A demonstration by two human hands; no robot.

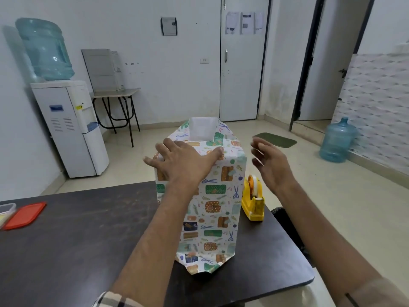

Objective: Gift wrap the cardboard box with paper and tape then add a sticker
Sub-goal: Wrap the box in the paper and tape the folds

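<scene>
The left hand (183, 158) lies flat on the wrapped box (212, 196) near the desk's (88, 229) far right edge, the right hand (270, 165) hovers open and empty, so easing that press might let the unfolded paper (202, 129) spring loose.

I see a dark tabletop (88, 240), scuffed with pale streaks. Toward its right side stands 1 wrapped box (212, 207), the patterned paper at its base splayed out on the surface. Just beside it on the right sits a yellow tape dispenser (253, 201). At the far left lie 1 red lid (25, 214) and a clear container (6, 208), cut off by the frame.
</scene>
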